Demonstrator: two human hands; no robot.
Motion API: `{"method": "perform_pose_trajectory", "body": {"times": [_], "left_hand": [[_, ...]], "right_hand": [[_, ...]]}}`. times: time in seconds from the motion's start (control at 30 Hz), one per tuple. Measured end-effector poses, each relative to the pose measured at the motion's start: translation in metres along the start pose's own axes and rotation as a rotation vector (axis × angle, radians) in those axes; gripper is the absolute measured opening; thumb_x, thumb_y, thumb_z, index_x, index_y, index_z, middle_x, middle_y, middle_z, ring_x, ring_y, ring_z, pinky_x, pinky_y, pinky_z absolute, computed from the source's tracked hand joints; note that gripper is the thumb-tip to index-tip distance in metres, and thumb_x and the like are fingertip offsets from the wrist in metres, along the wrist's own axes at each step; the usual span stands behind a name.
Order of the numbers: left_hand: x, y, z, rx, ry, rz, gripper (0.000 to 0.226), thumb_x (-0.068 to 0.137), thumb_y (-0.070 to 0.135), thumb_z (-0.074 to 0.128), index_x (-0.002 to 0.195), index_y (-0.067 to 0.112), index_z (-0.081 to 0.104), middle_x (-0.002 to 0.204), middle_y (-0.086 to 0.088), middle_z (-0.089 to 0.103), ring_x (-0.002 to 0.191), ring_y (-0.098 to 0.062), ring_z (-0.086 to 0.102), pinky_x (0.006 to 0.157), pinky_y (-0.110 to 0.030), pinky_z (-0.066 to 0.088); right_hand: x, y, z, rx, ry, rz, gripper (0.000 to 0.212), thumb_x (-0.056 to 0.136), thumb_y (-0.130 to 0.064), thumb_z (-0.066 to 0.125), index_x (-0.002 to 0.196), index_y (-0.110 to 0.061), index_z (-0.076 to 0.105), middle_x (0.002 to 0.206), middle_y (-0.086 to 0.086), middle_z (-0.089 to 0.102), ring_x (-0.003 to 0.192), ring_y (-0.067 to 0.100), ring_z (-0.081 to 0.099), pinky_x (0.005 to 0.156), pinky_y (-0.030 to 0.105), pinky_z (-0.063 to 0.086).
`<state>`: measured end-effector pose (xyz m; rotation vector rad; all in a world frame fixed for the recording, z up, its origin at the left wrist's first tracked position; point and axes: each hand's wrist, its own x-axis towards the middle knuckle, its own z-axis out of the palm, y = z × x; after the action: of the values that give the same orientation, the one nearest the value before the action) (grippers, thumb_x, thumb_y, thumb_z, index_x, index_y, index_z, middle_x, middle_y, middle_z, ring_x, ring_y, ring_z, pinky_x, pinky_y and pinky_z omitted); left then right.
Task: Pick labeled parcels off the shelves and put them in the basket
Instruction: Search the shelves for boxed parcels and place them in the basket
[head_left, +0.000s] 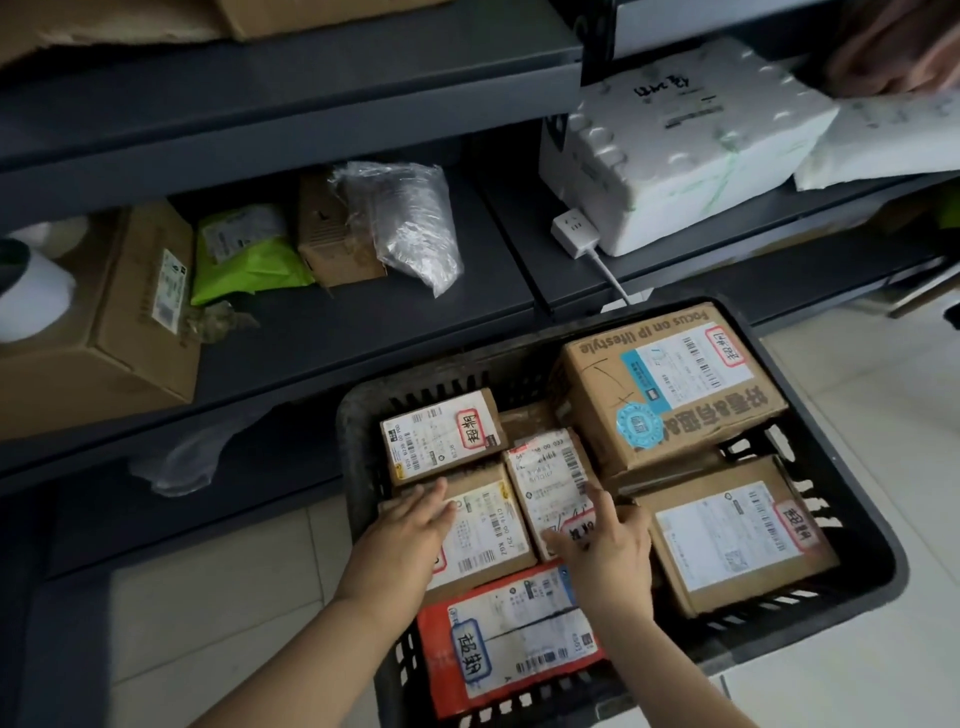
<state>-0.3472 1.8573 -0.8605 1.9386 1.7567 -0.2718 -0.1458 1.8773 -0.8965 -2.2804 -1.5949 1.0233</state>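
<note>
Head view, looking down: I see a black slatted basket (363, 415) on the tiled floor (218, 597) in front of the dark metal shelves (363, 322), packed with labeled parcels. Left hand (400, 535) lies flat, fingers spread, on a small cardboard box with a white label (491, 530) near the basket's left wall; it presses rather than clasps. Right hand (605, 545) rests on a narrow labeled box (550, 478) just beside it, thumb and fingers apart, touching the label's lower end; I cannot tell whether it actually pinches the box. Behind these sits another small box with a red-framed sticker (441, 434). A large carton printed "Focus on IP lifestyle" (670, 384) fills the far right corner, tilted. A flat brown box (737, 535) lies at right, a red mailer with a blue-framed sticker (506, 639) nearest me. On the shelf: a big brown carton (119, 322), a green pouch (244, 254), a crinkled clear-plastic bundle (410, 218), a white foam box (680, 140) and a white power adapter (574, 231) touching it. Another person's hand (898, 47), blurred, sits at top right.
</note>
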Motion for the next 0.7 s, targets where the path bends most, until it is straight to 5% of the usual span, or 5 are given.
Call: {"method": "perform_pose_trajectory", "body": {"times": [0.13,0.4,0.7], "left_hand": [[-0.002,0.003,-0.002,0.066,-0.019,-0.015,0.065,0.097,0.012,0.043,0.151,0.021,0.008,0.159,0.0,-0.009,0.146,-0.019,-0.003,0.117,-0.03,0.001],[-0.037,0.011,-0.04,0.191,0.022,-0.052,0.061,0.096,0.03,0.045,0.149,0.023,0.017,0.141,0.003,0.027,0.127,-0.017,0.028,0.105,-0.033,0.03],[-0.174,-0.03,-0.147,0.054,0.242,-0.329,0.06,0.095,0.042,0.045,0.148,0.029,0.022,0.135,0.007,0.035,0.122,-0.016,0.036,0.095,-0.03,0.041]], "right_hand": [[-0.001,0.007,-0.014,-0.072,-0.103,-0.061,0.077,0.083,-0.037,0.068,0.146,-0.036,0.022,0.135,0.007,0.029,0.129,0.025,0.034,0.097,0.035,0.041],[-0.03,-0.006,-0.055,-0.123,-0.067,-0.192,0.048,0.088,-0.031,0.062,0.133,-0.025,0.045,0.137,0.0,0.035,0.126,0.018,0.041,0.1,0.032,0.043],[-0.089,-0.146,-0.123,-0.375,-0.122,-0.521,0.054,0.086,-0.022,0.061,0.137,-0.021,0.043,0.146,-0.001,0.028,0.133,0.019,0.031,0.107,0.03,0.035]]}}
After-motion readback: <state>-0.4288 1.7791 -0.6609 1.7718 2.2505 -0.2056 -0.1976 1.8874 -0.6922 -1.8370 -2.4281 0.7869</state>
